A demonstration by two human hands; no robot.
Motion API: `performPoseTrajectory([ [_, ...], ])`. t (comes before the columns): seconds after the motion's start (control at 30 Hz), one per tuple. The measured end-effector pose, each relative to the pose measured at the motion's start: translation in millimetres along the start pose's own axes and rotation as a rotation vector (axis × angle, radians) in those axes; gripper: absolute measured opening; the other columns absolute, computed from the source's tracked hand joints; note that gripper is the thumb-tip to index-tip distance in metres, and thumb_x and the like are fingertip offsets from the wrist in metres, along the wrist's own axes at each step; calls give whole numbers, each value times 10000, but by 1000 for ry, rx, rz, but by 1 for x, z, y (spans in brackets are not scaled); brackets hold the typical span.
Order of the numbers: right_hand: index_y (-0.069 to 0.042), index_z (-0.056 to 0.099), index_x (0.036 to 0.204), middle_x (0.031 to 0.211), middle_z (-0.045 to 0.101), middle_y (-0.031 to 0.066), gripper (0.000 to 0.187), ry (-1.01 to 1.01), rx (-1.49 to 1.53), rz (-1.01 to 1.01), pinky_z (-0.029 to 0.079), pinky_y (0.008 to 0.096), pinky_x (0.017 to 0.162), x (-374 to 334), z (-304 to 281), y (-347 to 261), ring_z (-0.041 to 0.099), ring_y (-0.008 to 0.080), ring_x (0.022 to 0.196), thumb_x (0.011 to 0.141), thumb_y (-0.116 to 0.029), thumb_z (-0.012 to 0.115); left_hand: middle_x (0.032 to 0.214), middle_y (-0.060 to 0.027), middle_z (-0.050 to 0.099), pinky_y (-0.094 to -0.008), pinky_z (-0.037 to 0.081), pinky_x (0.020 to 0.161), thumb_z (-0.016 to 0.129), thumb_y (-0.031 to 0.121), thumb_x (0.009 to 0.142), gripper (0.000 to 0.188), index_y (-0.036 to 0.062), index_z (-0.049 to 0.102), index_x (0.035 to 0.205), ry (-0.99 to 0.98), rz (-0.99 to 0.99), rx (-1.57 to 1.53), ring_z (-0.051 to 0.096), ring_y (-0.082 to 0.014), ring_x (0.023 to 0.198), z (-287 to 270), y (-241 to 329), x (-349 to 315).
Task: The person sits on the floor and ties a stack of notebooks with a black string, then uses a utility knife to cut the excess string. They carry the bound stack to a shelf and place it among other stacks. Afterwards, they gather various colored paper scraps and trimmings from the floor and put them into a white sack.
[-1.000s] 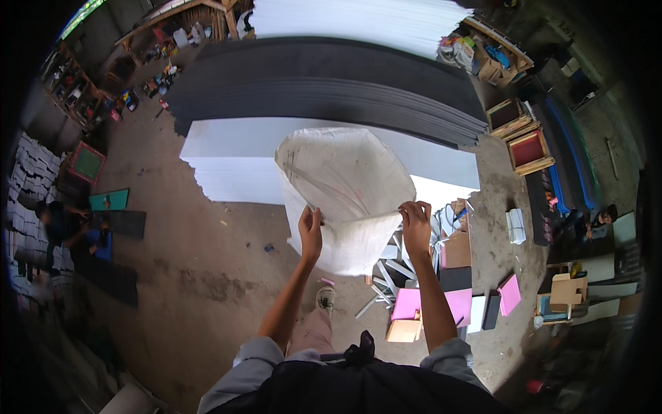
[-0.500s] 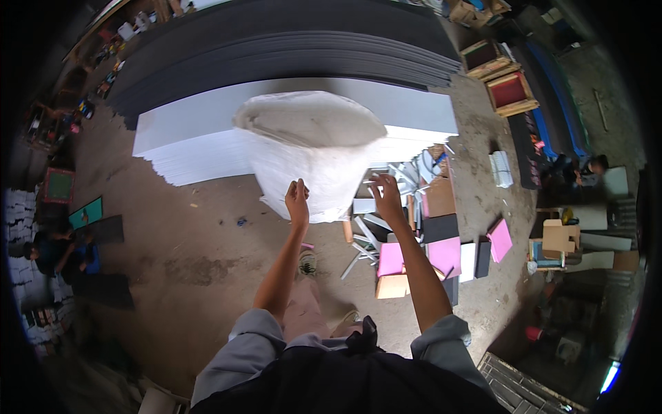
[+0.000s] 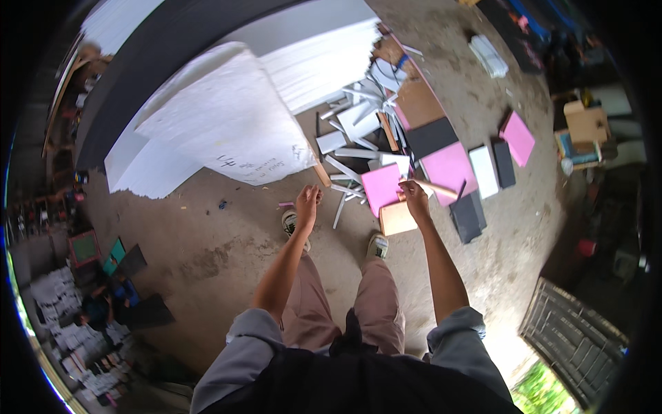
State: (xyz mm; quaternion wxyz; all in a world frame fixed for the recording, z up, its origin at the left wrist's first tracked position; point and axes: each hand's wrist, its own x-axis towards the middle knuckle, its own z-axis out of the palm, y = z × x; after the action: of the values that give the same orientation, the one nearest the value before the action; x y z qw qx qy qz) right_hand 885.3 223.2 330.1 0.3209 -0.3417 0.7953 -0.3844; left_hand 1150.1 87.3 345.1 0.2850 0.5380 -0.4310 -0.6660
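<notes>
My left hand (image 3: 308, 205) is closed, its fingers curled together over the floor near the lower corner of a big white sack (image 3: 238, 121); whatever it may hold is hidden. The sack leans against the stacked sheets, with dark handwriting on its side. My right hand (image 3: 416, 201) has its fingertips drawn together above a tan block (image 3: 398, 219) and beside a pink foam sheet (image 3: 382, 188). Anything pinched there is too small to name. Just past its fingers, a light tan strip (image 3: 439, 190) lies across another pink sheet (image 3: 452, 165).
White sheets (image 3: 317, 65) and long black sheets (image 3: 165, 58) are stacked ahead. Grey-white offcuts (image 3: 355, 152) litter the floor beyond my hands. A black piece (image 3: 469, 217) and a white panel (image 3: 483, 172) lie to the right. Another person (image 3: 100, 310) is at the far left.
My view has turned right, so the sack and stacks now appear further left. Both hands sit lower in view, the right one now over the pink and tan pieces. The sack's opening has tipped away.
</notes>
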Motion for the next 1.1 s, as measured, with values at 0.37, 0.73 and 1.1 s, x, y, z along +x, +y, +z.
performPoseTrajectory([
  [0.37,-53,616,951,900,641,77,208,181,-15,399,480,317,704,-59,8,267,613,183,808,869,-183,477,1082,-55,527,-294,398,837,512,334,872,352,55,470,1083,-228,-149,395,495,-139,985,93,-243,36],
  [0.73,-83,114,1361,1377,211,171,1080,221,-560,306,109,590,1005,-4,106,516,134,339,1303,589,-527,725,1249,-217,240,-414,318,937,662,284,765,814,-61,135,1282,-318,225,111,344,-318,1117,146,-479,178],
  [1.1,26,134,1326,1145,451,252,1062,320,-70,373,402,377,893,1,77,501,472,313,1062,569,-292,807,1306,-113,318,-424,373,881,537,265,828,597,152,210,1314,-490,-232,412,375,-281,1177,148,-463,202],
])
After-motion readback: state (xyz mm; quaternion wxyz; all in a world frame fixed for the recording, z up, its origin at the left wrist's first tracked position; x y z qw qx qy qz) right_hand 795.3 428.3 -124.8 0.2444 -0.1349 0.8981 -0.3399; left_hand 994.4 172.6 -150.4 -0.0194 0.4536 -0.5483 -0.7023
